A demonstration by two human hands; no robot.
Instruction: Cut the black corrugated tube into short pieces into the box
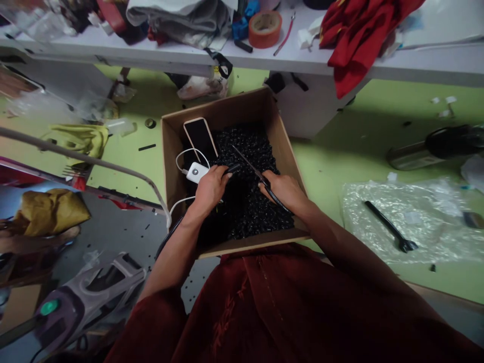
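Maroon cloth garment (302, 302) nearest. Left hand (210, 186) pinches black ribbed tube (233, 168) over brown cardboard box (288, 146), tip toward two o'clock; right hand (283, 189) grips black-handled metal scissors (260, 176), blades toward ten, tube at nine.

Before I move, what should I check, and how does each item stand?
1. Bladed tool held in the right hand: ok.
2. Black tubing held in the left hand: ok.
3. Phone inside the cardboard box, apart from the tool: ok.
4. White device free of the left hand: cannot tell; the hand overlaps its edge in view.
5. White cable clear of that hand: not ok; it runs up to its wrist.
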